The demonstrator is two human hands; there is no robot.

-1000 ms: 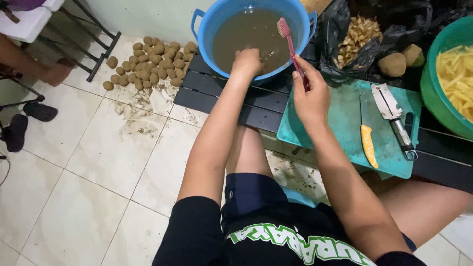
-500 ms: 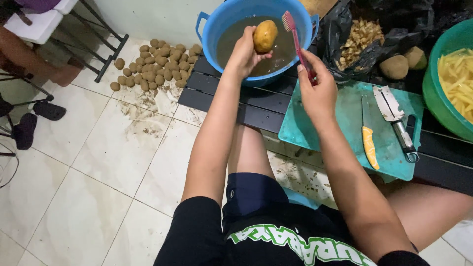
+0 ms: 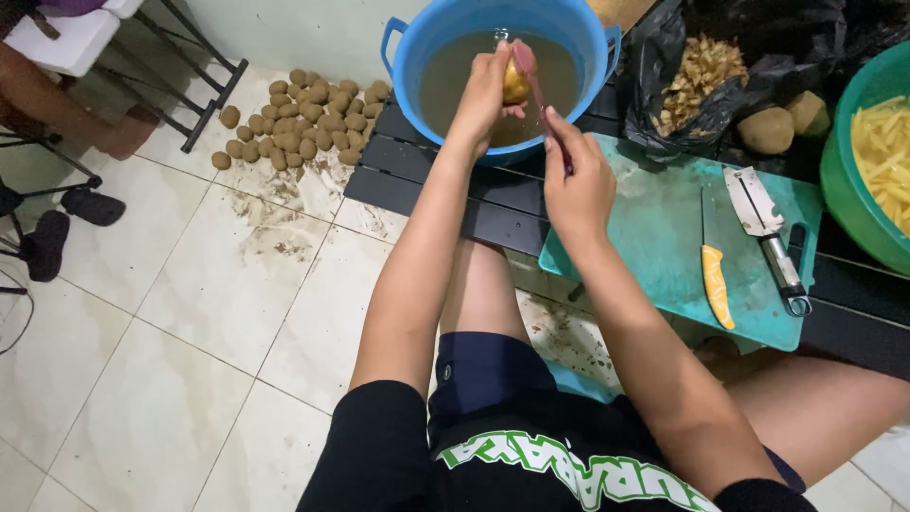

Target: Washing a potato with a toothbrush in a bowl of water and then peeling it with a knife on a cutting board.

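Scrubbing a potato (image 3: 516,85) over the blue basin (image 3: 588,38) of murky water is the step in hand, judging by the pose: left hand (image 3: 483,95) is closed around the potato, holding it above the water near the basin's middle, and right hand (image 3: 576,185) is clenched on the handle of a pink toothbrush (image 3: 536,90), head laid against the potato's skin. Next move likely calls for short strokes and turning the potato in the left fingers so every side meets the bristles, keeping it over the basin so dirt drips in. Both forearms reach forward from the lap, left arm nearly straight, right elbow bent, wrist just right of the basin's near rim. Right of the basin: teal cutting board (image 3: 664,228) with a yellow-handled knife (image 3: 716,275) and a peeler (image 3: 770,242). Left of the basin, on the floor, a heap of muddy potatoes (image 3: 303,128).
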